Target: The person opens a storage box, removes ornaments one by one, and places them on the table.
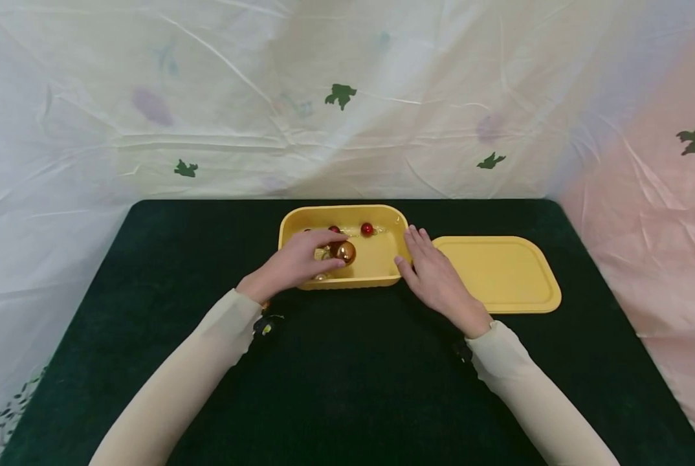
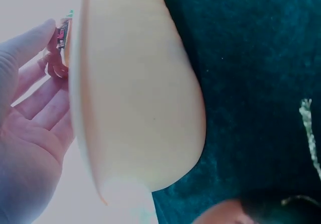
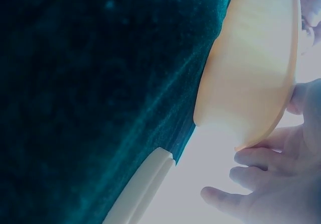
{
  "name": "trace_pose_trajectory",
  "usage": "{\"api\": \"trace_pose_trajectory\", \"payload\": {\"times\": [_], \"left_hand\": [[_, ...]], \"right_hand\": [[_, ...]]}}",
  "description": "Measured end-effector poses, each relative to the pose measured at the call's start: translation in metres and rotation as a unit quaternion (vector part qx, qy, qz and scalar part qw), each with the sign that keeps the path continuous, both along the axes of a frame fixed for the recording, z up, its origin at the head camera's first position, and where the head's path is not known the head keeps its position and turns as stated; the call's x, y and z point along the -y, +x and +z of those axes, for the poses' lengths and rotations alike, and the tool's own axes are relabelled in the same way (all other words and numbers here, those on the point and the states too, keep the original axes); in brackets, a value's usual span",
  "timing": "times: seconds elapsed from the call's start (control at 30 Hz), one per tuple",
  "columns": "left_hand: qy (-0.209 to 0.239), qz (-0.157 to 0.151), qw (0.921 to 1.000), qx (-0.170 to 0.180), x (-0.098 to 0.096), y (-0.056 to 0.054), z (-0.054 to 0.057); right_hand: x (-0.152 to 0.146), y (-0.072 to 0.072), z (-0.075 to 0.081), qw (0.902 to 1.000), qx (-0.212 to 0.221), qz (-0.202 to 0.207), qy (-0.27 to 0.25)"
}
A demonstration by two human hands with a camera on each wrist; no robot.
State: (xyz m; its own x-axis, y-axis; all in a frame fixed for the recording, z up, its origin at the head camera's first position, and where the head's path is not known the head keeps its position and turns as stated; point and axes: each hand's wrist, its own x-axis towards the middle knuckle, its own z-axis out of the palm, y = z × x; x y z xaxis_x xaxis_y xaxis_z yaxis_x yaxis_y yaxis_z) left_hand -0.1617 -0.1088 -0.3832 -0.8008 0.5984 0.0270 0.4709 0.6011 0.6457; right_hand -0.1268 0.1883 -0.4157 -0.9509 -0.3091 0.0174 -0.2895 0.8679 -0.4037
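Note:
My left hand (image 1: 292, 261) reaches over the left side of the yellow box (image 1: 376, 282) and holds a shiny copper-gold bauble (image 1: 345, 253) between thumb and fingers. Inside the box lie a red bauble (image 1: 367, 229) with a gold cord and several others, partly hidden by that hand. My right hand (image 1: 437, 278) rests at the box's right rim with its fingers fairly straight. In the left wrist view the box wall (image 2: 140, 83) covers most of the held bauble. The right wrist view shows the fingers (image 3: 263, 158) beside the rim.
A yellow lid (image 1: 499, 275) lies flat to the right of the box. Partly hidden by the left wrist, a small gold-brown round thing (image 1: 265, 305) lies on the dark green tablecloth (image 1: 347, 375). A gold cord (image 2: 308, 128) is near it. Patterned fabric hangs behind the table.

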Motion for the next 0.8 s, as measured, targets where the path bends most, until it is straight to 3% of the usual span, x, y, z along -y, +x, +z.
{"api": "trace_pose_trajectory", "payload": {"times": [0.4,0.8], "left_hand": [[0.1,0.076,0.9921,-0.007,0.032,0.033,0.014],[0.133,0.136,0.9816,0.021,0.061,0.062,0.02]], "right_hand": [[0.0,0.0,0.001,1.0,0.001,0.006,0.003],[0.0,0.002,0.003,1.0,0.005,0.004,0.002]]}}
